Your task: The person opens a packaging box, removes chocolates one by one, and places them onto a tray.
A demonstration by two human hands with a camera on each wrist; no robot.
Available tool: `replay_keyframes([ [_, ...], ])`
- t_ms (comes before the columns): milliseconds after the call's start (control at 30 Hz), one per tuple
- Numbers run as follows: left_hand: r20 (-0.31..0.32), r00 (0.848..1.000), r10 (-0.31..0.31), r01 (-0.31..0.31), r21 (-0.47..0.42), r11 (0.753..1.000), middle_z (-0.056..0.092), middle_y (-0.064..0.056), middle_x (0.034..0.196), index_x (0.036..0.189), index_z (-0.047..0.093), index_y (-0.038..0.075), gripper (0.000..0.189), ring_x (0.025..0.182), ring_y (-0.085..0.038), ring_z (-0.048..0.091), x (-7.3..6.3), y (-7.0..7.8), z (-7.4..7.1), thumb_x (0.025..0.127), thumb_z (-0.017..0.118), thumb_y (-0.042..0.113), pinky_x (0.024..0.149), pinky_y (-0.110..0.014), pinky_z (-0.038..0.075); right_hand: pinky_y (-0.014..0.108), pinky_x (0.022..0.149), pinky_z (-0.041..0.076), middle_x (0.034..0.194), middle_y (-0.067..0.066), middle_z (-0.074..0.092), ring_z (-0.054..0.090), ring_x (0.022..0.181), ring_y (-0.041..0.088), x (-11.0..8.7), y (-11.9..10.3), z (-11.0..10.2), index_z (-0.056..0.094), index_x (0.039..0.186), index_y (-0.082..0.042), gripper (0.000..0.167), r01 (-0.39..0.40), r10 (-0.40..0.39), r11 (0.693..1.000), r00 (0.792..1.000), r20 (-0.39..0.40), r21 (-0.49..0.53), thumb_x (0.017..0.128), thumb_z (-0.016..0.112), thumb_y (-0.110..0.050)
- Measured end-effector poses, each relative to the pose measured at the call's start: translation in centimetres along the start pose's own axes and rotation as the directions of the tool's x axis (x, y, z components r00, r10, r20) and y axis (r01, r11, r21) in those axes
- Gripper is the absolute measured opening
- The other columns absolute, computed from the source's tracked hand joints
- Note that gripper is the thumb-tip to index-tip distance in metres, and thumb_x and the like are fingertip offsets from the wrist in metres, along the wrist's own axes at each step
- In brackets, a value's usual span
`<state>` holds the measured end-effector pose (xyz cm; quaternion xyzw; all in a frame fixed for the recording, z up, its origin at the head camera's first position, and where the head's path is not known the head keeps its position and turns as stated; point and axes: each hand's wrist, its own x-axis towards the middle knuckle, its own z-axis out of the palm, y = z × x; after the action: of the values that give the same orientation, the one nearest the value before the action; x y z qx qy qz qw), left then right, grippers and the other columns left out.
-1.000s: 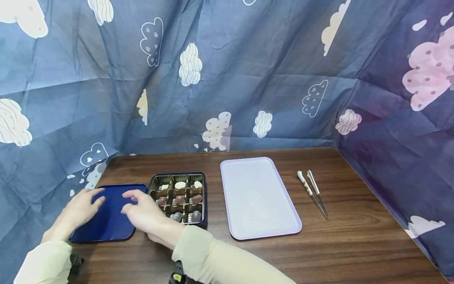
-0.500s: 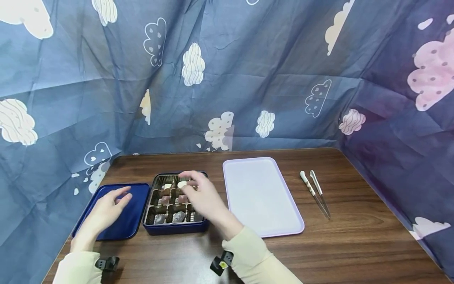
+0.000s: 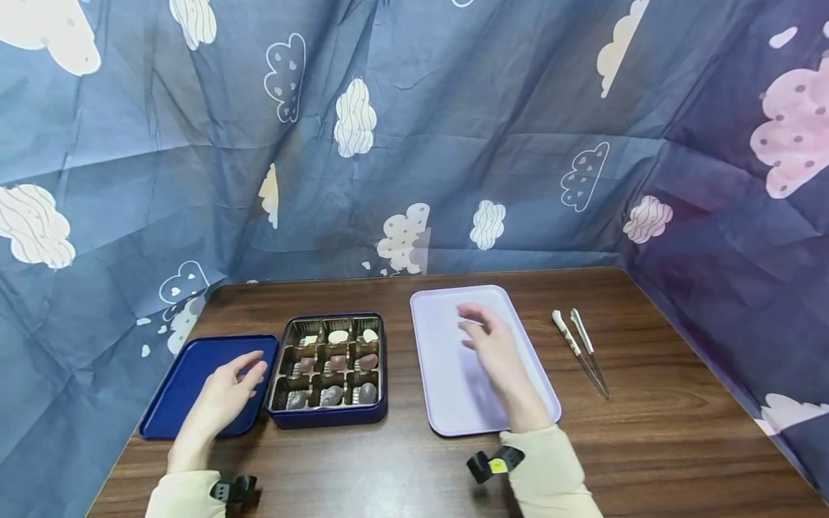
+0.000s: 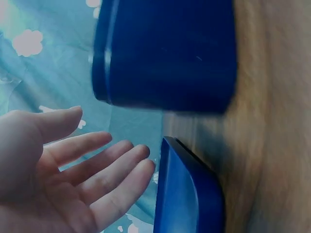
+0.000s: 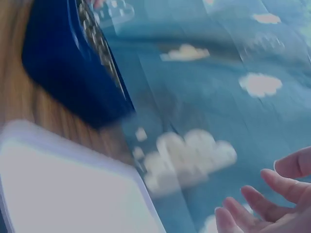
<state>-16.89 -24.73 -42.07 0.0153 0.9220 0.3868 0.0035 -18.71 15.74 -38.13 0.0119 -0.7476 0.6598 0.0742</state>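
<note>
Hovering left hand (image 3: 223, 396): fingers relaxed and empty; I see it above the blue lid (image 3: 194, 381), not gripping it.
Right hand (image 3: 499, 352): loosely bent, nothing held, above the white tray (image 3: 447, 374).
Blue lid: one, beneath the left hand; I judge it thin metal, light, stiff and a little slippery, best taken by opposite sides of its raised rim.
White tray: one, beneath the right hand; probably light, stiff plastic, easiest by its edges.
Blue box (image 3: 327, 416): one, between the hands, just right of the left; likely the heaviest item, so I favour the outer walls, kept level.
Small pieces (image 3: 367, 393): nine in the box; three pale beyond the left fingertips, three reddish about level with them, three grey nearer than them. Hard or fragile, I cannot tell.
Utensils (image 3: 565, 333): two, right of the right hand; slim, best held by the white handles.
</note>
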Motion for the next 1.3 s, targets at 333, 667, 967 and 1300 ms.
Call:
replay_keyframes([
  [333, 0.037, 0.998, -0.059, 0.061, -0.069, 0.996, 0.051, -0.033, 0.132, 0.143, 0.042, -0.006, 0.051, 0.092, -0.035, 0.069, -0.1, 0.0, 0.7, 0.105, 0.048, 0.027, 0.085, -0.049, 0.051, 0.029, 0.082, 0.051, 0.121, 0.01, 0.055, 0.057, 0.098, 0.011, 0.1, 1.7, -9.6, 0.054, 0.129, 0.001, 0.03, -0.068, 0.054, 0.995, 0.98, -0.19, -0.069, 0.101, 0.048, -0.009],
  [667, 0.019, 0.998, -0.053, 0.054, -0.052, 0.997, 0.059, -0.028, 0.122, 0.142, 0.043, -0.006, 0.052, 0.072, -0.019, 0.065, 0.9, 0.3, 1.7, 0.103, 0.051, 0.028, 0.067, -0.035, 0.052, 0.018, 0.072, 0.049, 0.117, 0.006, 0.058, 0.054, 0.094, 0.007, 1.3, 3.6, -14.8, 0.053, 0.133, 0.001, 0.035, -0.097, 0.025, 0.965, 0.959, -0.284, -0.244, 0.101, 0.046, -0.012],
  [967, -0.004, 0.999, -0.032, 0.031, -0.031, 0.999, 0.065, -0.015, 0.099, 0.136, 0.05, -0.005, 0.046, 0.063, -0.018, 0.059, 2.5, 0.0, 1.6, 0.1, 0.059, 0.023, 0.064, -0.033, 0.046, 0.047, 0.088, 0.04, 0.13, 0.028, 0.054, 0.052, 0.114, 0.041, 2.4, 5.9, -19.1, 0.05, 0.136, 0.002, 0.043, -0.113, -0.018, 0.811, 0.976, -0.219, -0.573, 0.101, 0.051, -0.021],
  [1300, 0.004, 1.0, -0.011, 0.011, -0.031, 0.999, 0.064, -0.014, 0.098, 0.136, 0.05, -0.006, 0.047, 0.063, -0.017, 0.059, 3.5, 0.0, 1.7, 0.099, 0.06, 0.02, 0.065, -0.033, 0.044, 0.042, 0.074, 0.043, 0.104, 0.026, 0.059, 0.057, 0.092, 0.035, 2.0, 8.7, -21.6, 0.044, 0.133, 0.012, 0.063, -0.197, 0.186, 0.709, 0.978, -0.09, -0.677, 0.095, 0.063, -0.034],
])
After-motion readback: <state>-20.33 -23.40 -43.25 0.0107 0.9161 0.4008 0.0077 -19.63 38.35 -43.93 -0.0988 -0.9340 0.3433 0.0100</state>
